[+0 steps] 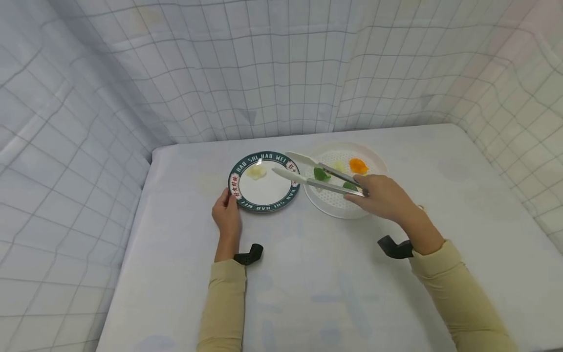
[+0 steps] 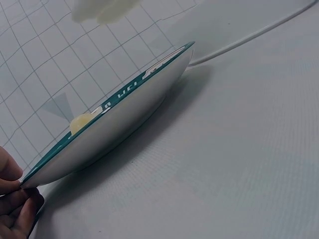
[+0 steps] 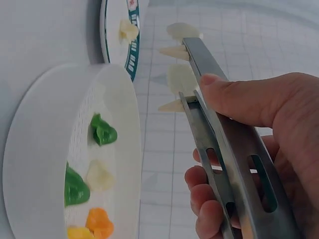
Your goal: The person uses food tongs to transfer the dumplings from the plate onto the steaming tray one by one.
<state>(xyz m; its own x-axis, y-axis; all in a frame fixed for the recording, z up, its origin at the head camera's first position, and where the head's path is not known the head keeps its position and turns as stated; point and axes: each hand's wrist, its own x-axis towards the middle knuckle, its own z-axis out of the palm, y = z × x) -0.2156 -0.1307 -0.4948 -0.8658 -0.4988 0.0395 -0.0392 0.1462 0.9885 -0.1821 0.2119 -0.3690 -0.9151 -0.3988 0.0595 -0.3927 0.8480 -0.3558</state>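
My left hand pinches the near left rim of a round plate, thumb above and fingers below. Green lettering circles the white plate, and one pale yellow dumpling-like piece lies on it. In my right hand is a pair of metal tongs with pale tips. Their arms stand apart with nothing between them, the tips over the plate's right edge in the head view. Below the tongs is a round white basket with a perforated bottom. It holds green, orange, yellow and pale dumpling-like pieces.
A white cloth covers the table. White gridded curtains enclose its back and sides. Black wrist mounts sit on both forearms. A small ring-like thing shows beside the right wrist.
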